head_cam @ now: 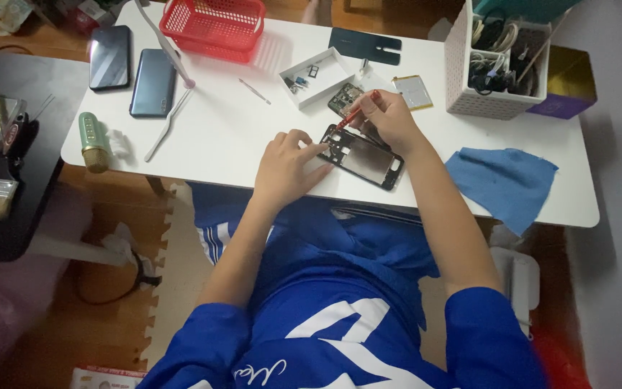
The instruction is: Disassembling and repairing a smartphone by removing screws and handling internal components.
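Left hand (286,164) presses fingers on the opened phone (363,156); right hand (388,117) grips a red screwdriver (358,112) over it

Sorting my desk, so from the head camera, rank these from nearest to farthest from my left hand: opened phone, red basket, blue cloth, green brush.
1. Opened phone, touching the left hand.
2. Red basket, at the far edge.
3. Green brush at left and blue cloth at right: too close to call.

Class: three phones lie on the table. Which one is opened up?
The phone under the hands, at the table's front edge; its insides show. The two at far left lie closed, side by side.
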